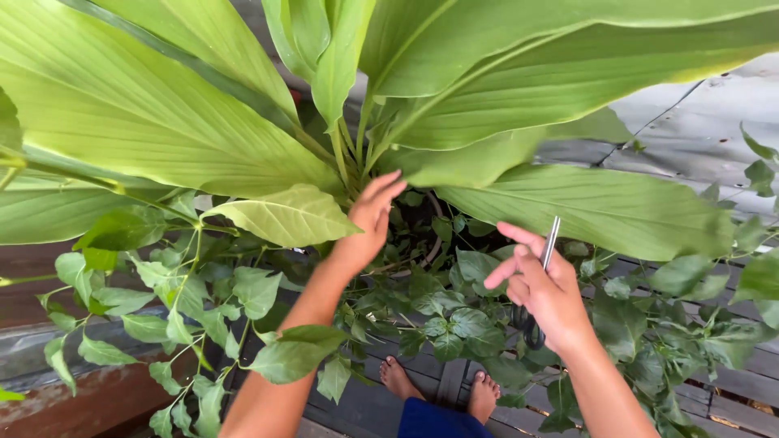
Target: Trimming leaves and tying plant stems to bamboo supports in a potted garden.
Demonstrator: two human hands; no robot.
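Green leaves point(203, 105) | left hand point(369, 223) open, touching stems | right hand point(544, 288) clamped on scissors point(545, 268)

The broad leaves point(146, 105) are pale yellow-green with fine parallel ribbing. The small leaves point(454, 324) nearer are darker green, netted with veins. The scissors point(550, 243) show silver blades and black handles. The floor point(730, 389) is grey planking. A garment point(438, 420) near is deep blue.
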